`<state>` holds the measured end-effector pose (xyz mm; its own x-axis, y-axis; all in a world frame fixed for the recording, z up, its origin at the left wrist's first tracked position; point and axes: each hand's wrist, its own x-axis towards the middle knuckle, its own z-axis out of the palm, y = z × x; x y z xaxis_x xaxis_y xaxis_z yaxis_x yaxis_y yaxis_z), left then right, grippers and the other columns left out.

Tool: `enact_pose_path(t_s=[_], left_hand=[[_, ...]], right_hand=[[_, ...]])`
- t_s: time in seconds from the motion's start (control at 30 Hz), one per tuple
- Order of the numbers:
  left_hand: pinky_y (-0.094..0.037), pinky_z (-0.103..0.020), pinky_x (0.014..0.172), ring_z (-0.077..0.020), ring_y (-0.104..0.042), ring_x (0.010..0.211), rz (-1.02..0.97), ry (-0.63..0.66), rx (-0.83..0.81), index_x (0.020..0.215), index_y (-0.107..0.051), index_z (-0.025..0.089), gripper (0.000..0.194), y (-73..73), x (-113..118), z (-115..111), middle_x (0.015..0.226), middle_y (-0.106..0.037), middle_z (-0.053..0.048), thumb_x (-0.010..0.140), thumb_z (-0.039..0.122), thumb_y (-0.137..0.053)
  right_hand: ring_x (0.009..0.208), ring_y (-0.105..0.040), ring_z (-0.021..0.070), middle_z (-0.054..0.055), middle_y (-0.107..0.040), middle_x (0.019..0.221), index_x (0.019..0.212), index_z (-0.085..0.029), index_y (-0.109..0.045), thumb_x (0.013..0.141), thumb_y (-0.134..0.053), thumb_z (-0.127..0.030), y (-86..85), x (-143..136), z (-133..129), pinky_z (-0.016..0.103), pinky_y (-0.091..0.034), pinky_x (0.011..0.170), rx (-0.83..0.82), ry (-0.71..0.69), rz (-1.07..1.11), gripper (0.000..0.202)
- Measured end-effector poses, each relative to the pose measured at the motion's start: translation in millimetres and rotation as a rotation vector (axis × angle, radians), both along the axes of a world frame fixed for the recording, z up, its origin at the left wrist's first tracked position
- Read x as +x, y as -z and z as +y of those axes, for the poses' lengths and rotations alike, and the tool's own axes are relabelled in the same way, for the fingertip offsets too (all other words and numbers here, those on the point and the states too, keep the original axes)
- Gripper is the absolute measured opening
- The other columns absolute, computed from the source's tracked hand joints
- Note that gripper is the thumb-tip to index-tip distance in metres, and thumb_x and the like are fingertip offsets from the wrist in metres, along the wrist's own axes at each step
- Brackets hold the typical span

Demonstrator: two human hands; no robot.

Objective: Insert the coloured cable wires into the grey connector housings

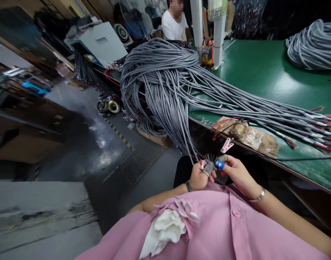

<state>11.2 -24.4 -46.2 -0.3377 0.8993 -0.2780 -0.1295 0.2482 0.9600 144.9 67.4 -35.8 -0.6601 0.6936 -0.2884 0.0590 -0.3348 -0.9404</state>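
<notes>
My left hand [200, 177] is closed around the end of a grey cable [189, 146], a grey finger cover on its thumb. Thin coloured wires [209, 157] fan upward from that end, their tips bare. Close beside it, my right hand [234, 171] pinches at the wires, with blue tape on the thumb and a grey cover on the index finger. What lies between its fingertips is too small to make out clearly. A large bundle of grey cables [160, 61] drapes over the table edge just beyond my hands.
Along the edge of the green table [262, 68] lie a taped wooden block [252, 137] and a pink clip [227, 145]. A cable coil [314, 45] rests at the far right. Behind a white post [219, 39] sits a person in a white shirt [174, 25].
</notes>
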Motion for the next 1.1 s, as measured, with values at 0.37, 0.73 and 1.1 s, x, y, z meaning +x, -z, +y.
enact_pose_path(t_s=[0.37,0.73,1.1], left_hand=[[-0.034,-0.02,0.04,-0.008,-0.046,0.034,-0.026,-0.052,0.002,0.062,-0.057,0.014,0.051,1.7,-1,1,0.041,-0.053,0.0,0.082,0.06,-0.051],[-0.031,-0.018,0.037,-0.0071,-0.046,0.035,-0.072,-0.065,0.017,0.067,-0.056,0.014,0.046,0.6,-1,1,0.045,-0.055,0.0,0.081,0.058,-0.055],[-0.031,-0.019,0.037,-0.0064,-0.045,0.033,-0.112,-0.059,0.013,0.062,-0.056,0.014,0.045,3.0,1,3,0.046,-0.056,0.0,0.08,0.055,-0.057]], right_hand=[[0.054,-0.046,0.011,-0.001,-0.058,0.063,0.078,-0.018,-0.063,0.07,-0.075,-0.041,-2.0,-1,-4,0.026,-0.036,0.051,-0.016,0.029,0.008,0.028],[0.054,-0.044,0.0093,-0.002,-0.055,0.063,0.075,-0.017,-0.061,0.075,-0.071,-0.042,-1.0,5,-1,0.025,-0.038,0.054,-0.115,-0.016,0.084,0.026],[0.057,-0.045,0.0126,-0.001,-0.055,0.062,0.069,-0.019,-0.06,0.074,-0.068,-0.036,-4.3,2,2,0.026,-0.037,0.053,0.066,0.081,-0.021,0.019]])
